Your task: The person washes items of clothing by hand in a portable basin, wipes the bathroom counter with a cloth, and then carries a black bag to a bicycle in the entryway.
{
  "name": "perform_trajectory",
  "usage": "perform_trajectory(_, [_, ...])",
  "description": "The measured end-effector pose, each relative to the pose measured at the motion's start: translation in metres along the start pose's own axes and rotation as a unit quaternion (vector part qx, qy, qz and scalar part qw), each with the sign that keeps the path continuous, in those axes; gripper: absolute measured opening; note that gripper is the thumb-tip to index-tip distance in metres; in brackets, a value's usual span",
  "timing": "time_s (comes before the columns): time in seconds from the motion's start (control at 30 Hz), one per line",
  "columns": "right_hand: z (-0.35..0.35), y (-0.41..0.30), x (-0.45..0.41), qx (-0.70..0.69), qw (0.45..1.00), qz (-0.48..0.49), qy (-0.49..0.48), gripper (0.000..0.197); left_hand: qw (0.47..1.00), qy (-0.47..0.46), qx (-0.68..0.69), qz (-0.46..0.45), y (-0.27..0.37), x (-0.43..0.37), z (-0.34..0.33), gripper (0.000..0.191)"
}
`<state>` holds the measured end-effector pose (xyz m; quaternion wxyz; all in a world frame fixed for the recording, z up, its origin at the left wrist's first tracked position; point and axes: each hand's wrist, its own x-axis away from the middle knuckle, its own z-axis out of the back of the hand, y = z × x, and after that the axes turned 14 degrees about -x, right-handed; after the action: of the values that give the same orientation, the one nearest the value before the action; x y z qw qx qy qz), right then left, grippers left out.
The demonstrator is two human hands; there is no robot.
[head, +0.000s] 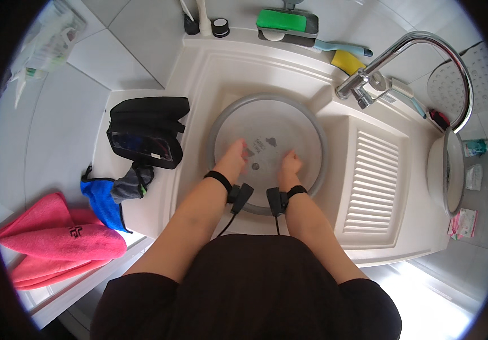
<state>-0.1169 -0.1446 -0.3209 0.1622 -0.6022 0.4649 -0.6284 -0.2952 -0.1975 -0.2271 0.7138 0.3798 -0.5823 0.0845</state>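
A round grey-rimmed basin (319, 127) sits in the white laundry sink (231, 68) in front of me. Over the left part of its interior is my left hand (237, 157), blurred, its fingers loosely apart and nothing visible in them. My right hand (291, 163) is at the right part of the basin with its fingers curled in, and no object shows in it. The two hands are apart. Small dark marks and faint print show on the basin's floor between them. Whether there is water in the basin is unclear. Each wrist wears a black strap with a small cabled device.
A chrome faucet (422, 38) arches at the right, beyond the ribbed washboard (373, 182). A second basin (437, 174) leans at the far right. Green soap (281, 20) and a yellow sponge (348, 62) line the back. Left are a black pouch (146, 131), cloths (99, 199) and pink towels (65, 242).
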Motion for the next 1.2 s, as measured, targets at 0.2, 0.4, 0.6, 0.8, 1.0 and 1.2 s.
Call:
perform_trajectory(0.2, [-0.063,-0.015,0.101,-0.388,0.804,-0.387,-0.231,0.030,0.926,-0.290,0.238,-0.028,-0.026,-0.009,0.017,0.042])
perform_trajectory(0.4, [-0.080,-0.077,0.150,-0.296,0.909,-0.202,-0.212,0.023,0.908,-0.312,0.277,-0.037,0.019,0.056,-0.010,0.044])
perform_trajectory(0.6, [-0.079,-0.063,0.165,-0.118,0.959,0.001,-0.259,0.018,0.947,-0.195,0.243,-0.080,0.020,0.066,-0.017,0.039])
perform_trajectory(0.8, [-0.067,-0.071,0.164,0.484,0.712,0.370,-0.348,0.032,0.899,-0.297,-0.002,-0.321,0.002,0.120,0.021,0.041])
perform_trajectory(1.0, [-0.080,-0.071,0.180,0.413,0.785,0.250,-0.388,0.053,0.884,-0.372,0.179,-0.220,-0.006,-0.015,0.022,0.052])
perform_trajectory(1.2, [-0.078,-0.126,0.162,0.491,0.776,0.229,-0.322,0.060,0.883,-0.434,0.127,-0.125,0.013,0.062,-0.010,0.050])
